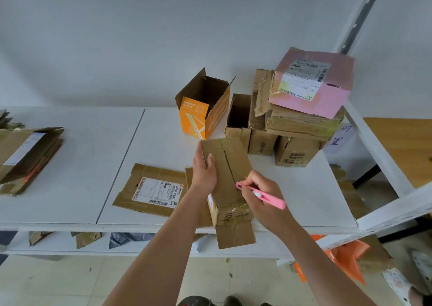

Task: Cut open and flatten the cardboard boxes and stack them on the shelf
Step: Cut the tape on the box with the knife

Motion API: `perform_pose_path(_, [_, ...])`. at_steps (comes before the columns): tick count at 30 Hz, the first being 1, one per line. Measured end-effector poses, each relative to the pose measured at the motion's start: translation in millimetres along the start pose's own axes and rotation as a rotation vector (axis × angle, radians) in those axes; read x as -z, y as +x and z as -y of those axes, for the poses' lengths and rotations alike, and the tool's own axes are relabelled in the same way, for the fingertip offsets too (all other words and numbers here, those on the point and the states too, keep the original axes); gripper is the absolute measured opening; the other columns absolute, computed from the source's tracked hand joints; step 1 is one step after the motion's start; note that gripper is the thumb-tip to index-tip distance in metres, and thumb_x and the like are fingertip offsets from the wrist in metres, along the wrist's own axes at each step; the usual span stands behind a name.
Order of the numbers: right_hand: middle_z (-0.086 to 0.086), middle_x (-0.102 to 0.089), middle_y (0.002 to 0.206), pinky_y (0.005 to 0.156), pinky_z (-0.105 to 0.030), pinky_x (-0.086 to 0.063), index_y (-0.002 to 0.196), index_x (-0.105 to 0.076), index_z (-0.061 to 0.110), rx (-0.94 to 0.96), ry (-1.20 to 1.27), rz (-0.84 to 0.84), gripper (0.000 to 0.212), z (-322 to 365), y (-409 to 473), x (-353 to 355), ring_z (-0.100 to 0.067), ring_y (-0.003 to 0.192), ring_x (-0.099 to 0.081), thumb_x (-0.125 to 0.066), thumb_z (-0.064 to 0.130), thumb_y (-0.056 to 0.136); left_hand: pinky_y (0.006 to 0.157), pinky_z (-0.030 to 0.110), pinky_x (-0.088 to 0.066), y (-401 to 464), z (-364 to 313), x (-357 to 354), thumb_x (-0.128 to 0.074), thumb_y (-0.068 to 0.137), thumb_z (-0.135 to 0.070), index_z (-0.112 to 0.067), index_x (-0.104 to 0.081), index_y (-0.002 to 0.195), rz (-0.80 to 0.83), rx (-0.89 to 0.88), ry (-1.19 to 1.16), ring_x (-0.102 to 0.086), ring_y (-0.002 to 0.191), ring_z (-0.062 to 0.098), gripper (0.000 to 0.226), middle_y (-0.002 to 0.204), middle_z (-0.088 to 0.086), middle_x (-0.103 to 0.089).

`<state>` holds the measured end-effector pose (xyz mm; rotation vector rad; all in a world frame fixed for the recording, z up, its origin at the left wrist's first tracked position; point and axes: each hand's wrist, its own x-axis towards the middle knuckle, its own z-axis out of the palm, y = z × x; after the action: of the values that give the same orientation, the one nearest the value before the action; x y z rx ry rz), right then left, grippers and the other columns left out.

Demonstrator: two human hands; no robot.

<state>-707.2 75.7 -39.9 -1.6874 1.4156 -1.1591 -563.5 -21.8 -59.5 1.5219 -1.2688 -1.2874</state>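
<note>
Two hands work at a white tabletop against a white wall: left hand grasps the taped box; right hand fingers pinch a pink cutter at its seam.

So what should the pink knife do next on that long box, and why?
Probably pull the pink cutter along the taped middle seam toward the near end. The right hand grips it with the tip at the seam, the left hand holds the long box steady, and the top is taped closed, so it cannot flatten yet.
</note>
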Motion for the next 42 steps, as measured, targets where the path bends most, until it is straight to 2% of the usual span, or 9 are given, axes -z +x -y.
perform_pose_path(10, [-0.012,-0.043,0.059,0.077,-0.007,-0.045,0.078,-0.047,-0.003,0.083,0.074,-0.069,0.026,6.5,-47.1,-1.9,-0.010,0.049,-0.041,-0.050,0.011,0.099,0.115,0.052,-0.032,0.6,-4.9,-2.1,-0.031,0.107,-0.032,-0.034,-0.004,0.156,0.005,0.027,0.011,-0.031,0.143,0.026,0.056,0.160,0.002,-0.020])
perform_pose_path(13, [-0.009,-0.046,0.059,0.065,-0.009,-0.043,0.080,-0.050,-0.001,0.032,0.089,-0.091,0.021,6.8,-55.9,1.9,-0.004,0.050,-0.045,-0.052,0.011,0.096,0.117,0.053,-0.027,1.4,-7.9,-1.6,-0.032,0.106,-0.030,-0.035,0.001,0.156,0.010,0.050,0.034,-0.024,0.146,0.025,0.059,0.163,0.001,-0.012])
perform_pose_path(16, [-0.015,-0.054,0.064,0.049,-0.029,-0.042,0.083,-0.053,0.012,-0.037,0.144,-0.211,0.021,9.6,-62.8,5.1,-0.029,0.053,-0.050,-0.054,0.028,0.096,0.118,0.053,-0.025,7.1,-12.8,4.5,-0.033,0.106,-0.024,-0.034,0.001,0.156,-0.001,0.056,0.058,-0.023,0.146,0.026,0.062,0.162,0.001,-0.010])
perform_pose_path(21, [-0.008,-0.056,0.069,0.073,-0.068,-0.050,0.090,-0.051,0.006,-0.213,0.417,-0.508,0.009,6.7,-59.0,-7.9,-0.022,0.067,-0.056,-0.052,0.011,0.097,0.105,0.040,-0.041,23.4,-27.4,18.6,-0.034,0.102,-0.005,-0.037,-0.023,0.153,0.041,0.123,-0.054,-0.040,0.135,0.024,0.061,0.155,0.001,-0.030])
perform_pose_path(23, [-0.003,-0.059,0.073,0.081,-0.063,-0.052,0.094,-0.055,0.014,-0.265,0.475,-0.563,0.013,4.4,-58.3,-18.8,-0.019,0.069,-0.058,-0.050,0.002,0.098,0.088,0.036,-0.050,21.6,-34.3,18.7,-0.034,0.101,-0.002,-0.037,-0.042,0.144,0.090,0.188,-0.124,-0.051,0.118,0.020,0.056,0.144,0.000,-0.040])
perform_pose_path(26, [-0.006,-0.066,0.088,0.077,-0.055,-0.055,0.093,-0.057,0.030,-0.233,0.404,-0.652,0.020,9.1,-59.0,-33.7,-0.029,0.079,-0.064,-0.052,0.012,0.098,0.092,0.052,-0.052,21.9,-34.7,18.5,-0.044,0.099,-0.005,-0.037,-0.050,0.132,0.110,0.156,-0.058,-0.048,0.114,0.020,0.047,0.138,-0.002,-0.038])
perform_pose_path(33, [-0.005,-0.059,0.076,0.049,-0.039,-0.045,0.096,-0.052,0.013,-0.055,0.313,-0.749,0.002,20.7,-6.1,-19.9,-0.028,0.060,-0.053,-0.053,0.015,0.097,0.081,0.045,-0.056,20.5,-29.5,48.0,-0.068,0.088,-0.042,-0.026,-0.041,0.141,-0.128,0.078,0.199,-0.044,0.115,0.029,0.062,0.122,-0.005,-0.026])
perform_pose_path(39, [-0.009,-0.060,0.082,0.057,-0.034,-0.050,0.101,-0.052,0.003,-0.099,0.359,-0.538,0.003,-0.6,47.5,-19.3,-0.023,0.068,-0.059,-0.051,0.005,0.100,0.099,0.053,-0.044,7.1,-15.6,75.5,-0.061,0.091,-0.048,-0.005,-0.039,0.133,-0.281,0.179,0.473,-0.044,0.115,0.040,0.064,0.125,0.011,-0.031])
perform_pose_path(42, [-0.007,-0.061,0.083,0.064,-0.024,-0.052,0.102,-0.052,0.001,-0.142,0.402,-0.449,0.005,-8.9,59.0,-21.7,-0.010,0.072,-0.061,-0.051,0.006,0.100,0.116,0.053,-0.017,-0.1,-7.6,72.1,-0.048,0.100,-0.033,-0.012,-0.026,0.150,-0.295,-0.095,0.699,-0.021,0.140,0.036,0.058,0.150,0.013,-0.021])
